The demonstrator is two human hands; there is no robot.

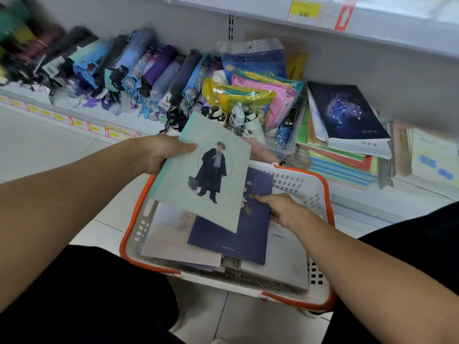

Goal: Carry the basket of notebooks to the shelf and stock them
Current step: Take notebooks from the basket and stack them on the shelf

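A white basket with orange handles point(308, 184) stands on the floor between my knees, holding several notebooks. My left hand point(164, 152) grips a pale green notebook with a dark-coated figure on its cover point(206, 175), lifted above the basket. My right hand point(280, 209) reaches into the basket and grips the right edge of a dark blue notebook point(233, 234). A pale notebook point(169, 234) lies under it. On the low shelf point(367, 207) at right lies a stack of notebooks topped by a dark constellation-cover one point(347, 112).
Folded umbrellas point(139, 70) fill the shelf's left part. Packaged raincoats point(258, 93) sit in a clear bin behind the basket. A higher shelf with price tags point(305, 8) hangs overhead. White tiled floor lies to the left. My dark-trousered knees flank the basket.
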